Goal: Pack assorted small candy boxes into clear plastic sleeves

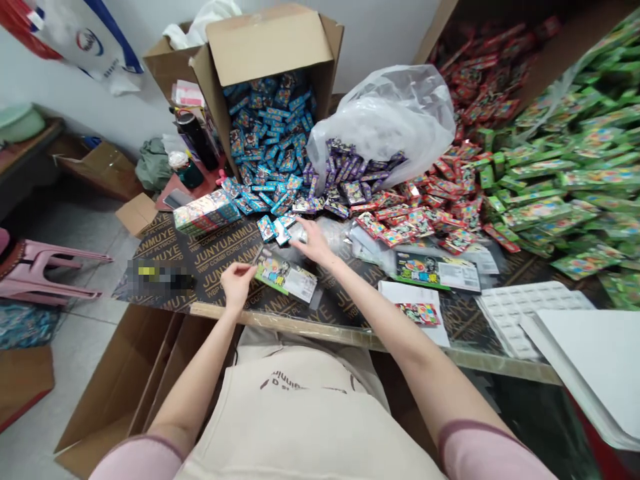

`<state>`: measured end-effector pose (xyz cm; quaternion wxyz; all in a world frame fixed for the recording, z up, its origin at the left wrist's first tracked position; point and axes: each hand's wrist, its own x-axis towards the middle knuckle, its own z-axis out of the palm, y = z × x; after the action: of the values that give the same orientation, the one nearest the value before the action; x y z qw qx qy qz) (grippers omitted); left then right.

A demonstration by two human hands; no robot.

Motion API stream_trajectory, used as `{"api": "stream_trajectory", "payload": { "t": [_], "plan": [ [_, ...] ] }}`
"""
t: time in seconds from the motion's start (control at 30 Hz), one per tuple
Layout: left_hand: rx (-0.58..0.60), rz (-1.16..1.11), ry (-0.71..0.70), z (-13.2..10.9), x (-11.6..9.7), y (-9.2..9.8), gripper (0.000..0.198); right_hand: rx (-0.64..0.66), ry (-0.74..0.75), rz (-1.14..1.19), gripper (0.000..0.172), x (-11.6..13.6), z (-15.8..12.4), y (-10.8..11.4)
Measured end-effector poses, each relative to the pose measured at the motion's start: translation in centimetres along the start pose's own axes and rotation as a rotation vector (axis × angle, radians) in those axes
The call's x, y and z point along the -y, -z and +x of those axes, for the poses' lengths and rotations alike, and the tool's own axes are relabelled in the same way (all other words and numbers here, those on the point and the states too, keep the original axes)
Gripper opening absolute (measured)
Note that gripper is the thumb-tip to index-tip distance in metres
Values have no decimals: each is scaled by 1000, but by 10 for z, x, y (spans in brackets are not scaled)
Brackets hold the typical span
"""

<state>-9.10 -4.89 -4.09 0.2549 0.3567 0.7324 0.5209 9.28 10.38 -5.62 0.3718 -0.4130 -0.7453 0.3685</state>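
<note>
My left hand (pixel 239 284) pinches the left edge of a flat printed packet (pixel 286 276) with a green border and a white label panel. It lies on the dark printed board near the front edge. My right hand (pixel 315 243) reaches past it, thumb and fingers apart, beside a small blue box (pixel 283 230). Whether the fingertips touch that box I cannot tell. Another small blue box (pixel 267 229) lies just left of it. Behind them a heap of blue boxes (pixel 273 133) spills from a tipped cardboard carton (pixel 270 41).
Purple boxes (pixel 353 167) spill from a clear plastic bag (pixel 390 120). Red boxes (pixel 420 213) and green boxes (pixel 545 187) pile up rightward. A second printed packet (pixel 435 270), label sheets (pixel 530 310) and a white stack (pixel 595 373) lie right. A multicoloured stack (pixel 207 211) stands left.
</note>
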Motion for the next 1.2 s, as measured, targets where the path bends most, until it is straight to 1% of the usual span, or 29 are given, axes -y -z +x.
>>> {"api": "stream_trajectory", "payload": {
  "t": [0.07, 0.1, 0.17, 0.2, 0.23, 0.27, 0.3, 0.37, 0.43, 0.5, 0.57, 0.63, 0.67, 0.7, 0.73, 0.8, 0.83, 0.87, 0.93, 0.97, 1.0, 1.03, 1.07, 1.13, 1.17, 1.2],
  "plan": [
    [-10, 63, 23, -6, 20, 16, 19, 51, -83, -60, 64, -17, 13, -25],
    [-11, 102, 2, -8, 25, 22, 20, 62, -130, -62, 61, -22, 18, -35],
    [-4, 156, -53, -10, 25, 24, 21, 14, -211, -35, 51, -25, 21, -45],
    [24, 151, -57, -9, 21, 21, 21, -34, -243, 0, 46, -24, 20, -46],
    [68, 105, -31, -6, 15, 16, 23, -79, -275, 59, 43, -20, 15, -43],
    [122, 18, 30, -3, 9, 8, 27, -106, -310, 145, 42, -15, 8, -39],
    [182, -92, 114, 1, 2, -2, 32, -106, -346, 251, 44, -9, -1, -32],
    [301, -325, 288, 9, -13, -22, 46, -18, -395, 460, 48, 4, -26, -14],
    [404, -478, 382, 13, -25, -41, 54, 100, -389, 548, 45, 17, -52, 6],
    [530, -489, 383, 10, -36, -55, 53, 148, -339, 516, 37, 26, -73, 26],
    [719, -393, 350, 3, -44, -66, 49, 140, -281, 445, 34, 29, -83, 45],
    [922, -295, 322, -8, -50, -75, 43, 118, -230, 375, 40, 28, -87, 60],
    [978, -277, 317, -14, -52, -79, 40, 99, -202, 335, 46, 27, -88, 67],
    [992, -283, 324, -20, -53, -84, 37, 75, -164, 284, 54, 27, -89, 72],
    [970, -309, 341, -25, -55, -87, 35, 48, -111, 218, 62, 27, -91, 76],
    [878, -387, 400, -32, -55, -94, 38, 30, 15, 47, 80, 30, -97, 81],
    [845, -419, 430, -34, -54, -95, 40, 43, 72, -46, 87, 32, -101, 82],
    [829, -437, 451, -36, -53, -96, 42, 66, 116, -134, 90, 34, -105, 83],
    [846, -428, 445, -37, -49, -94, 46, 98, 159, -269, 85, 37, -114, 82],
    [870, -398, 412, -36, -47, -91, 50, 93, 163, -310, 80, 37, -118, 82],
    [898, -351, 350, -34, -43, -87, 55, 77, 161, -336, 77, 36, -121, 83],
    [926, -282, 250, -31, -39, -82, 61, 57, 155, -354, 76, 33, -124, 83],
    [952, -185, 112, -28, -35, -76, 69, 35, 144, -368, 76, 28, -127, 84],
    [1002, 86, -216, -20, -24, -63, 86, 3, 107, -400, 76, 16, -132, 85],
    [1029, 241, -368, -17, -18, -59, 93, 5, 86, -420, 75, 9, -136, 84],
    [1056, 389, -491, -15, -11, -55, 97, 21, 70, -439, 75, 2, -139, 83]
  ]
}}
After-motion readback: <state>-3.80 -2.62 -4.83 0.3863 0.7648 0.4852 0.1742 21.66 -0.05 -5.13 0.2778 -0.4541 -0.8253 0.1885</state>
